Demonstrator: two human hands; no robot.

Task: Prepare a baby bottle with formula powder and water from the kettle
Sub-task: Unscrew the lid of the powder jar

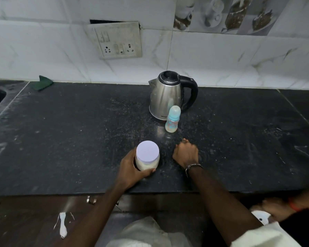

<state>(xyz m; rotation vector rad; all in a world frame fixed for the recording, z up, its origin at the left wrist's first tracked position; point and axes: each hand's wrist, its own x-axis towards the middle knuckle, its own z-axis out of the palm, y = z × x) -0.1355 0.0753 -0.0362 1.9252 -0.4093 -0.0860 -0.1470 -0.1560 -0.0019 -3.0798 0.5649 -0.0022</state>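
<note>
Formula jar in left grip

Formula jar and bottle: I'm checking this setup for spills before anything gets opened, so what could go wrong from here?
The baby bottle stands right against the kettle, so lifting the kettle could tip it. The left hand alone grips the formula jar; twisting its lid off may scatter powder on the gritty counter.

Single head-worn wide-angle view, facing forward and down over table; wall at 12 o'clock, near edge close below.
</note>
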